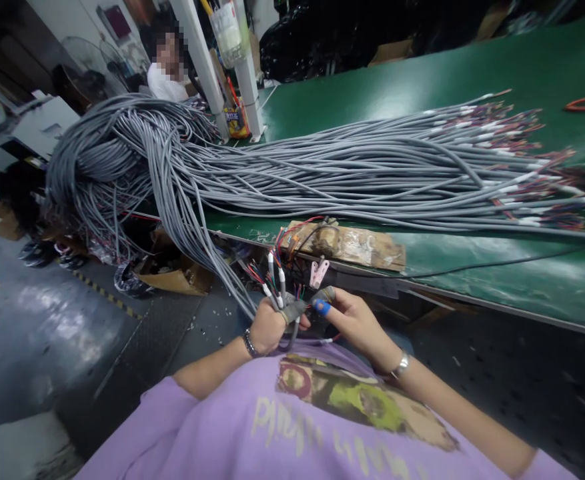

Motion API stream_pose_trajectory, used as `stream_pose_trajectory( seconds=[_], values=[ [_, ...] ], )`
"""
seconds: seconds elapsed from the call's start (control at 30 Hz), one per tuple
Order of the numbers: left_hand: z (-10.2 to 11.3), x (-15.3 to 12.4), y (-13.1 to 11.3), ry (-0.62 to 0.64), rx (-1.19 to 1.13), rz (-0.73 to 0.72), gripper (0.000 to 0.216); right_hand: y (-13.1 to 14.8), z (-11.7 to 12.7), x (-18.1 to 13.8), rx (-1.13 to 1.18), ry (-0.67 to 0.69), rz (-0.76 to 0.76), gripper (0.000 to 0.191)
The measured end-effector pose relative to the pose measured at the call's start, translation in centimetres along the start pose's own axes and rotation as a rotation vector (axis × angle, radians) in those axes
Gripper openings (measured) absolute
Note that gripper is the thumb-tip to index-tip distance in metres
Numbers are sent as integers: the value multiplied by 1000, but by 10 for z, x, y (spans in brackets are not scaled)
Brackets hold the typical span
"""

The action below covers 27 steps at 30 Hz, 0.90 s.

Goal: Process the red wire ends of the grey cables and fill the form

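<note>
My left hand (272, 325) is closed around several grey cables (227, 270), whose white-sleeved ends and thin coloured wires (255, 272) stick up above the fist. Grey finger covers wrap its thumb and finger. Close beside it, my right hand (349, 315) pinches at the thin wires of one cable end; a blue wrap shows on the thumb and a grey cover on the forefinger. The pinched wire tips are too small to make out well. Just above the hands, a pink clip (319, 273) hangs at the bench edge by a wooden board (357, 245) carrying wires.
A large bundle of grey cables (322, 173) lies along the green bench (512, 267) and drapes over its left end. A white post (246, 87) rises from the bench. Below stands a cardboard box (179, 273). Another person (167, 70) sits behind, near a fan (92, 60).
</note>
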<state>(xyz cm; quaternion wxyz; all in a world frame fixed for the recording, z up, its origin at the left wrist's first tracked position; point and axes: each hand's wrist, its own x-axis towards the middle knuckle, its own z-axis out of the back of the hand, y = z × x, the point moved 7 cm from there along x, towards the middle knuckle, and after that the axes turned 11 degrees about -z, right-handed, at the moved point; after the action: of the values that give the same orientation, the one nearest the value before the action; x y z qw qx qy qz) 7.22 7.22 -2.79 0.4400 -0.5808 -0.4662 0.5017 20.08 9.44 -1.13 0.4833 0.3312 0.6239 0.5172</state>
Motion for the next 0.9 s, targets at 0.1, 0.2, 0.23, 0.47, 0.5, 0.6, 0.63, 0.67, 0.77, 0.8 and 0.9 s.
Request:
stream_pose_trajectory(
  seconds=[0.1, 0.2, 0.23, 0.47, 0.5, 0.6, 0.63, 0.67, 0.77, 0.8, 0.9],
  values=[
    [-1, -1, -1, 36, 26, -3, 51, 1, -12, 3, 89, 103, -58, 42],
    [-2, -1, -1, 65, 56, -12, 49, -6, -22, 5, 214, 175, -131, 42],
    [-3, -1, -1, 73, 65, -16, 49, -9, -23, 5, 244, 175, -147, 41],
    [0, 0, 2, 26, 33, -19, 52, -20, -19, 4, 304, 53, -184, 43],
    [0, 0, 3, 23, 32, -15, 53, -19, -18, 4, 301, 44, -182, 43],
    [-1, 0, 2, 33, 37, -17, 53, -18, -14, 5, 244, 12, -162, 46],
    [-1, 0, 1, 34, 38, -19, 53, -19, -13, 6, 224, 13, -158, 46],
    [-1, 0, 0, 36, 38, -17, 53, -20, -13, 6, 211, 21, -157, 45],
    [1, 0, -4, 40, 37, -13, 53, -25, -8, 6, 255, 24, -163, 43],
    [1, 0, -6, 42, 38, -13, 53, -27, -4, 7, 302, 10, -169, 42],
    [3, 0, -10, 54, 24, -9, 53, -30, 5, 11, 472, -42, -197, 44]
  ],
)
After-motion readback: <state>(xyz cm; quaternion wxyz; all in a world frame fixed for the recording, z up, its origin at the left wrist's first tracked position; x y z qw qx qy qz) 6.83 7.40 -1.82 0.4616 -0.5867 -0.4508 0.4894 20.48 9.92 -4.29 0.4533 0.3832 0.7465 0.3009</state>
